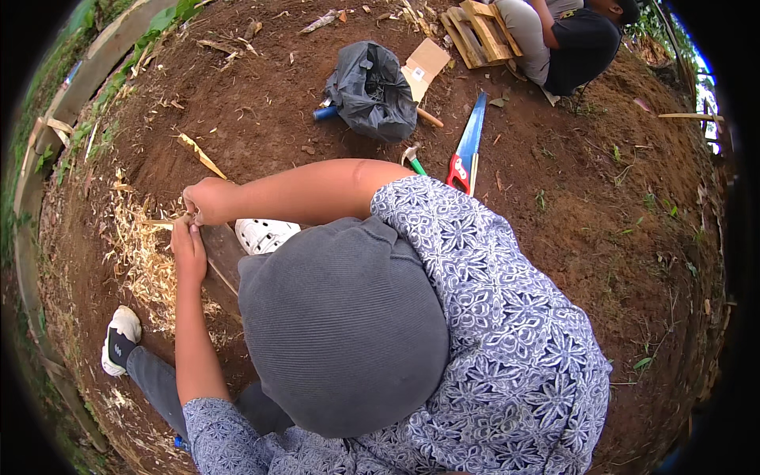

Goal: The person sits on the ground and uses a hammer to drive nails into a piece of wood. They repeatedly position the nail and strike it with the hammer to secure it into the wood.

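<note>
Neither of my own hands is in view. Close in front, seen from above, a person in a grey knit cap [344,324] and a patterned shirt [507,293] bends forward. This person's two hands [207,201] are closed and close together over a dark wooden board [225,252]. A thin, pale strip of wood [158,222] sticks out to the left beside the fingers. Whatever else the fingers grip is hidden. Pale wood shavings [146,265] lie heaped on the soil by the hands.
A black plastic bag [370,91], a cardboard piece [425,67], a green-handled hammer [413,161] and a red-handled saw [467,150] lie on bare soil beyond. Another person [582,47] sits at the top right beside wooden slats [477,33]. A beam [99,59] edges the left.
</note>
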`<action>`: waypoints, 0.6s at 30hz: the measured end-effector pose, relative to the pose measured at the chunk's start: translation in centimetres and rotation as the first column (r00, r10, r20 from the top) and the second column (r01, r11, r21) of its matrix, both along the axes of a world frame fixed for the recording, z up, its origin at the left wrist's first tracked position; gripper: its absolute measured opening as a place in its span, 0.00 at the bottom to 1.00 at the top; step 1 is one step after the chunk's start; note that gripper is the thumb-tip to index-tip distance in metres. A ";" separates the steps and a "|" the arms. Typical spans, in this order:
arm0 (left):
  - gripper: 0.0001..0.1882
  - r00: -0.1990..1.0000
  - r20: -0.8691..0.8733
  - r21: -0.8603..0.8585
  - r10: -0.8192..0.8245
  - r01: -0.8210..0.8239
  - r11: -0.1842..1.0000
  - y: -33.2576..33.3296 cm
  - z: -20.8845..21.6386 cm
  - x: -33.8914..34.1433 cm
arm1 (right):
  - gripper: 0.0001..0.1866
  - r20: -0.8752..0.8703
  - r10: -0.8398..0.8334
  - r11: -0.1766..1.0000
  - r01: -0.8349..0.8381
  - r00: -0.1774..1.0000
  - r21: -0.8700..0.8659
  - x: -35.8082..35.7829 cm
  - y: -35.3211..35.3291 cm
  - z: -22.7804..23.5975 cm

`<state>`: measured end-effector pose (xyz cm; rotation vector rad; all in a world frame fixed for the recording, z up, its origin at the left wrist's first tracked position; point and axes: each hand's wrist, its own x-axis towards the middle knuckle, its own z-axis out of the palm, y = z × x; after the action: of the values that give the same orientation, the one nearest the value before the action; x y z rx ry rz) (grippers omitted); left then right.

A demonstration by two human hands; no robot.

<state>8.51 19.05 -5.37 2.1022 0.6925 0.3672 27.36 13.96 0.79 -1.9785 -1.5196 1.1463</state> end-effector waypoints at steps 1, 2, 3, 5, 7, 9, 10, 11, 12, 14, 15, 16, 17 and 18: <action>0.09 1.000 -0.001 -0.008 0.010 -0.010 1.000 0.1 -0.3 -0.5 | 0.15 -0.013 0.001 1.000 -0.001 1.000 -0.003 -0.1 0.0 -0.2; 0.09 1.000 -0.001 -0.021 0.018 -0.018 1.000 0.1 -0.4 -0.7 | 0.15 -0.026 0.000 1.000 -0.001 1.000 -0.011 -0.1 -0.1 -0.3; 0.09 1.000 -0.008 -0.009 0.019 -0.019 1.000 0.0 -0.5 -0.9 | 0.15 -0.021 -0.002 1.000 0.001 1.000 -0.021 -0.2 -0.1 -0.4; 0.09 1.000 -0.019 0.015 0.022 -0.022 1.000 0.0 -0.6 -1.0 | 0.13 -0.009 -0.005 0.999 0.004 1.000 -0.042 0.0 -0.2 -1.0; 0.09 0.999 -0.035 0.028 0.016 -0.015 0.999 0.0 -0.8 -0.8 | 0.08 0.004 0.008 0.999 -0.008 1.000 -0.043 0.3 -0.3 -2.0; 0.09 0.999 -0.035 0.051 0.010 -0.008 0.999 -0.1 -0.7 -1.0 | 0.06 0.004 0.026 0.999 -0.025 1.000 -0.040 0.1 -0.5 -2.3; 0.09 0.999 -0.032 0.054 0.013 -0.011 0.998 -0.3 -0.8 -0.8 | 0.06 0.014 0.025 0.999 -0.025 1.000 -0.034 0.2 -0.6 -2.4; 0.09 0.999 -0.032 0.060 0.016 -0.014 0.998 -0.3 -0.8 -0.8 | 0.05 0.021 0.025 0.999 -0.024 0.999 -0.026 0.1 -0.7 -2.5; 0.09 0.999 -0.032 0.064 0.020 -0.018 0.998 -0.4 -0.8 -0.7 | 0.05 0.029 0.024 1.000 -0.024 0.999 -0.018 0.1 -0.7 -2.5; 0.10 0.999 -0.038 0.057 0.011 -0.009 0.998 -0.4 -0.7 -0.7 | 0.06 0.072 0.026 0.999 -0.024 0.997 -0.032 0.0 -0.7 -2.6; 0.10 0.999 -0.040 0.051 0.009 -0.007 0.999 -0.4 -0.8 -0.6 | 0.06 0.094 0.029 0.999 -0.025 0.995 -0.041 0.0 -0.7 -2.6; 0.10 0.999 -0.037 0.044 0.009 -0.008 0.999 -0.5 -0.9 -0.3 | 0.06 0.098 0.030 0.999 -0.029 0.995 -0.019 0.4 -1.0 -2.7; 0.10 0.999 -0.037 0.035 0.012 -0.011 0.999 -0.7 -0.9 0.1 | 0.06 0.100 0.034 0.999 -0.034 0.994 0.001 0.8 -1.4 -3.1; 0.10 0.997 -0.067 0.042 0.027 -0.024 0.999 -0.2 -0.9 -0.8 | 0.06 0.073 0.047 0.998 -0.050 0.996 0.038 0.1 -0.9 -3.1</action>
<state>7.69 18.85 -6.26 2.1547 0.7575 0.3283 27.42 13.07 -2.29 -1.9860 -1.6224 1.0663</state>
